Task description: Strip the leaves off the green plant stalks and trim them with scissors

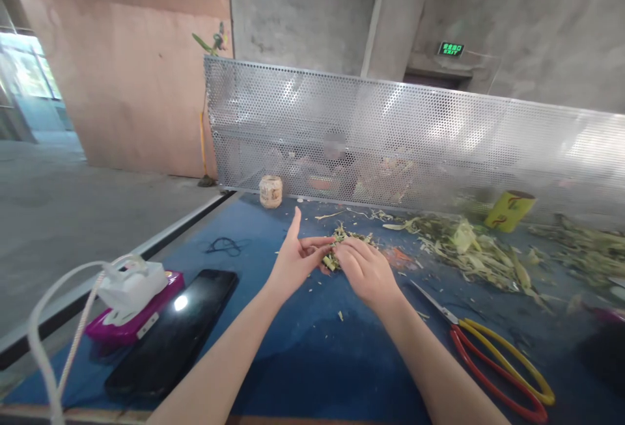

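The table [332,360] extended beneath the grip, with the phone [180,327] to its near left and the scissors [450,315] to its near right, while the left hand [291,261] and right hand [367,269], both closed, gripped a small bunch of leaves [331,261] between them.

Shot in a single head-worn view from above the near edge of the blue desk [317,353], facing forward and down across its top. Near enough to the desk to catch left hand [294,257] and right hand [365,269] over its middle. Wide enough to take in the perforated metal screen [415,132] along the desk's far side and the concrete wall [303,8] beyond.
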{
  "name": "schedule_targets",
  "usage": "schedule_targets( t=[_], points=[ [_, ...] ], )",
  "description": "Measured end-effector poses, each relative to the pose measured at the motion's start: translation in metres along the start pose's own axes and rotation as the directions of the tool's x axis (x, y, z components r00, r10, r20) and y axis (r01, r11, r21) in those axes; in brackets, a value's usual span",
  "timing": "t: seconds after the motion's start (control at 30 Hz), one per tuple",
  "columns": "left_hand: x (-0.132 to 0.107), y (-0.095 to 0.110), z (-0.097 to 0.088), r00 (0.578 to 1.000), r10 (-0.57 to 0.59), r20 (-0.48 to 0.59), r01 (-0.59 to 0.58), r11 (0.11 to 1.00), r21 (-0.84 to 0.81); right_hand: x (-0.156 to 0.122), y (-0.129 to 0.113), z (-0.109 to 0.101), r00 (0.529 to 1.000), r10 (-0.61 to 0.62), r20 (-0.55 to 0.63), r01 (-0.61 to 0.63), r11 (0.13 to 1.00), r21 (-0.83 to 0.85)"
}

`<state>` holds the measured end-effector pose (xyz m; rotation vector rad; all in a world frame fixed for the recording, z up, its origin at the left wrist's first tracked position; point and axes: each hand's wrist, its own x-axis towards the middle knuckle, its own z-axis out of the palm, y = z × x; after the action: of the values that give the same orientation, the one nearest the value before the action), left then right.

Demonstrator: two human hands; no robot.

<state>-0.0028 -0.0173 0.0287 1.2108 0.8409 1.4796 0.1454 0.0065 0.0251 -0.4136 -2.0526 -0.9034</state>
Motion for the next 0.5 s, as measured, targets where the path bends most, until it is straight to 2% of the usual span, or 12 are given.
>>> schedule_targets(
  t=[0.17,0.37,0.5],
  points=[
    [-0.0024,0.004,-0.0009,0.995,-0.072,0.063,0.069,0.997,0.042,-0.0021,0.0004,0.0012,1.0,-0.011,0.028,0.01,1.0,0.014],
    [-0.0017,0.0042,-0.0043,0.995,-0.084,0.062,0.078,0.992,0.1,-0.0048,-0.001,0.0043,0.996,0.021,0.087,-0.035,0.986,0.164],
    [-0.0007,0.0015,-0.0043,0.997,-0.069,0.035,0.064,0.99,0.122,-0.0024,-0.0019,0.0032,0.995,-0.023,0.097,0.017,0.998,0.065]
  ],
)
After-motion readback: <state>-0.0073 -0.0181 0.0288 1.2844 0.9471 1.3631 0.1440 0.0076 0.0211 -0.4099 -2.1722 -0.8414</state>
